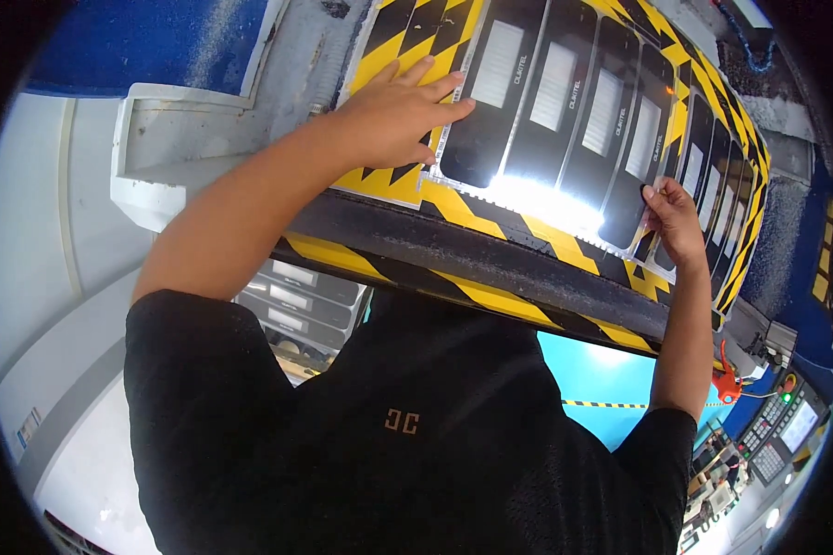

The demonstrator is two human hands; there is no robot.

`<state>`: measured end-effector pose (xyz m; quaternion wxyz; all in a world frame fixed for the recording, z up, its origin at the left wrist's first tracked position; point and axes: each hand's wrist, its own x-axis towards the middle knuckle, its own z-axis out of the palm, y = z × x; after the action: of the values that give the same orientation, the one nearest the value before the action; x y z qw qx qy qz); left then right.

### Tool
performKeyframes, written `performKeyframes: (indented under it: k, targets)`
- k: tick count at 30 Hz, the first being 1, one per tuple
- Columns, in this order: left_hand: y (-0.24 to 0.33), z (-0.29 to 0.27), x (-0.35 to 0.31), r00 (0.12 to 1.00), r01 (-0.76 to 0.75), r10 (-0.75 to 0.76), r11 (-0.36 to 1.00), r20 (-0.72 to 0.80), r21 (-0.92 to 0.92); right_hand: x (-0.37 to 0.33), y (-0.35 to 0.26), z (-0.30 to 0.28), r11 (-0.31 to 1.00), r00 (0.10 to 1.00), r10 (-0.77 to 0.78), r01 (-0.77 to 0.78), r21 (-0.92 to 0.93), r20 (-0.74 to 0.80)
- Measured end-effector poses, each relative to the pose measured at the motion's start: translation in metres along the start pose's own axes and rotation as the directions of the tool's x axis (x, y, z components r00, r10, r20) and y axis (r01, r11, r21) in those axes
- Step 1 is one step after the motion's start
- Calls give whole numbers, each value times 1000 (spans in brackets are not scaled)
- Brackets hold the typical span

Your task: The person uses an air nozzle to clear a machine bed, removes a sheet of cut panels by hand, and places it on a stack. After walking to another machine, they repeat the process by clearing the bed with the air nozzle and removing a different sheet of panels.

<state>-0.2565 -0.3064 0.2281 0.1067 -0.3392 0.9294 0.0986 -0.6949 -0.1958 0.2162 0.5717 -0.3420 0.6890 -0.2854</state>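
Sheet of black glossy panels with pale rectangular windows lies on the hazard-striped platen, long axis running left-right along its near edge. Left hand presses flat on the sheet's left edge, fingers spread, gripping nothing. Right hand pinches the sheet's near-right corner, fingers curled on it. Glare spot between the hands. Control panel lower right.
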Motion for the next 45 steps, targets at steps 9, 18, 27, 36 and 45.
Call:
performKeyframes:
  k: [9,18,27,36,45]
  targets:
    - [5,-7,-2,1000,7,-6,1000,25,-26,-1,-3,2,999,1000,-5,4,-45,-21]
    - [1,-10,-2,1000,-11,10,997,-15,-76,0,-1,0,999,1000,-27,27,-23,-3]
    - [3,-20,-1,997,25,-14,991,80,-131,-2,-3,0,1000,1000,-21,21,-4,12]
    - [-1,-16,2,997,4,6,991,80,-131,-1,-7,2,999,1000,-24,24,-40,-8]
    - [0,-25,3,990,35,-18,991,138,-126,-10,-28,15,1000,999,17,-16,17,-39]
